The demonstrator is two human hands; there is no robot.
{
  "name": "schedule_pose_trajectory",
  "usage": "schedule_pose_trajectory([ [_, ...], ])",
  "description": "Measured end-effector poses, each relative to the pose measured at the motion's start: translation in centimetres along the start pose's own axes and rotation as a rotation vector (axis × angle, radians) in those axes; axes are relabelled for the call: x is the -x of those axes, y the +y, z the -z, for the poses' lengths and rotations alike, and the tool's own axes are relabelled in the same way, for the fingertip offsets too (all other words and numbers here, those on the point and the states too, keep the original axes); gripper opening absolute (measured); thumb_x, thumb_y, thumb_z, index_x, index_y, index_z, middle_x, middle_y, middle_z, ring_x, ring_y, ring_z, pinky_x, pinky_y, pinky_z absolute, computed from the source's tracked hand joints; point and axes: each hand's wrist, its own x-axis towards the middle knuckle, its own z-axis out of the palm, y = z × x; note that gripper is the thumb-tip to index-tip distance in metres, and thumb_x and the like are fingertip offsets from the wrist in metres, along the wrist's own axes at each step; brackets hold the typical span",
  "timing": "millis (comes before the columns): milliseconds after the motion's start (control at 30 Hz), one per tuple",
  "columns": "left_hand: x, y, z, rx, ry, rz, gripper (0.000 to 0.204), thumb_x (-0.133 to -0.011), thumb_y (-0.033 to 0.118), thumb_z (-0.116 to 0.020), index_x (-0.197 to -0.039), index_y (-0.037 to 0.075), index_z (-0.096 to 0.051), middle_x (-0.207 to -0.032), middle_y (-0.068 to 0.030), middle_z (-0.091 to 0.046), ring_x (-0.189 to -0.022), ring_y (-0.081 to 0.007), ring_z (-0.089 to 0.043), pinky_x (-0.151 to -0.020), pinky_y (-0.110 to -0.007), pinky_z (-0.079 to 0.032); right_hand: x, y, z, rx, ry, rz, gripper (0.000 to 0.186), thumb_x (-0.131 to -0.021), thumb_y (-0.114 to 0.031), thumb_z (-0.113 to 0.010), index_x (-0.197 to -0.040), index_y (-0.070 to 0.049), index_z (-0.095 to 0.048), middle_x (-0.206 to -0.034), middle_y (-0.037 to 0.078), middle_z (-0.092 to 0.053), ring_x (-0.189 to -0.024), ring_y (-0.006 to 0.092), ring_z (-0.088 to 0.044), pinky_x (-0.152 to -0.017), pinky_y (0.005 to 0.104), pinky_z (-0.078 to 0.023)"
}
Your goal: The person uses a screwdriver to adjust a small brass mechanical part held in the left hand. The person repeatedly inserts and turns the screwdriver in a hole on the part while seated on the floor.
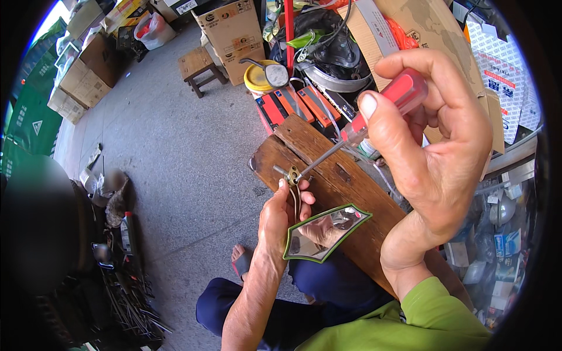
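My left hand (pixel 275 213) grips the stem of a green-edged angular mirror (pixel 316 234) near its brass-coloured clamp (pixel 294 174), which has a silver bolt (pixel 280 169) sticking out to the left. My right hand (pixel 439 146) is closed on a red-handled screwdriver (pixel 404 93), raised at the upper right with thumb and fingers round the handle. The screwdriver's shaft slants down to the clamp, its tip at the fitting. Both the clamp and the mirror are held over a worn wooden bench (pixel 351 193).
Behind the bench are red-and-black batteries (pixel 310 105), a yellow tub (pixel 257 79), cables and cardboard boxes (pixel 228 41). A small stool (pixel 196 70) stands farther back. Metal rods (pixel 134 304) lie at the left. Bagged parts (pixel 497 245) fill the right. My legs (pixel 222 310) are below.
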Motion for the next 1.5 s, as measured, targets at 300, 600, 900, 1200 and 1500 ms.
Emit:
schedule_pose_trajectory([
  [300, 0.1, 0.1, -0.3, 0.017, 0.016, 0.022, 0.041, -0.101, 0.036, -0.029, -0.107, 0.002, -0.052, -0.079, -0.0071, -0.058, -0.056, -0.0131, -0.043, -0.054, -0.025, -0.038, -0.9, 0.7, 0.9, 0.141, -0.034, -0.025, 0.02, -0.08, -0.007, -0.068, -0.097, -0.002, -0.058, -0.07, -0.002, -0.06, -0.058, 0.0, -0.051, -0.052, 0.0147, -0.036],
  [600, 0.2, 0.0, -0.1, 0.033, 0.0, 0.011, 0.044, -0.101, 0.037, -0.03, -0.111, 0.001, -0.052, -0.078, -0.0058, -0.057, -0.057, -0.0122, -0.042, -0.054, -0.025, -0.039, -1.0, 1.9, 0.3, 0.165, -0.168, 0.004, 0.015, -0.081, -0.005, -0.067, -0.093, -0.002, -0.058, -0.068, -0.004, -0.058, -0.056, -0.0015, -0.048, -0.049, 0.0143, -0.034],
  [900, -0.1, -0.2, 0.0, 0.009, -0.012, -0.023, 0.046, -0.101, 0.037, -0.03, -0.115, -0.002, -0.05, -0.077, -0.0057, -0.057, -0.057, -0.0115, -0.043, -0.052, -0.023, -0.038, -0.8, 1.2, 0.4, 0.202, -0.215, 0.066, 0.014, -0.078, -0.005, -0.067, -0.088, -0.003, -0.058, -0.065, -0.005, -0.054, -0.056, -0.002, -0.042, -0.047, 0.016, -0.027],
  [1200, -0.3, -0.4, 0.4, 0.073, -0.022, -0.012, 0.045, -0.101, 0.035, -0.031, -0.112, -0.002, -0.052, -0.076, -0.0057, -0.057, -0.055, -0.011, -0.041, -0.051, -0.022, -0.036, -0.6, 1.3, 0.6, 0.227, -0.195, 0.11, 0.014, -0.078, -0.004, -0.068, -0.088, -0.003, -0.058, -0.065, -0.006, -0.054, -0.056, -0.002, -0.043, -0.047, 0.0153, -0.028],
  [1500, -0.4, -0.6, 0.7, 0.077, -0.021, -0.057, 0.045, -0.101, 0.037, -0.032, -0.113, -0.002, -0.052, -0.074, -0.0057, -0.057, -0.054, -0.0106, -0.041, -0.051, -0.022, -0.035, -0.7, 1.5, 0.5, 0.281, -0.274, 0.052, 0.011, -0.078, -0.004, -0.067, -0.083, -0.003, -0.056, -0.064, -0.006, -0.053, -0.052, -0.0026, -0.038, -0.044, 0.0154, -0.025],
])
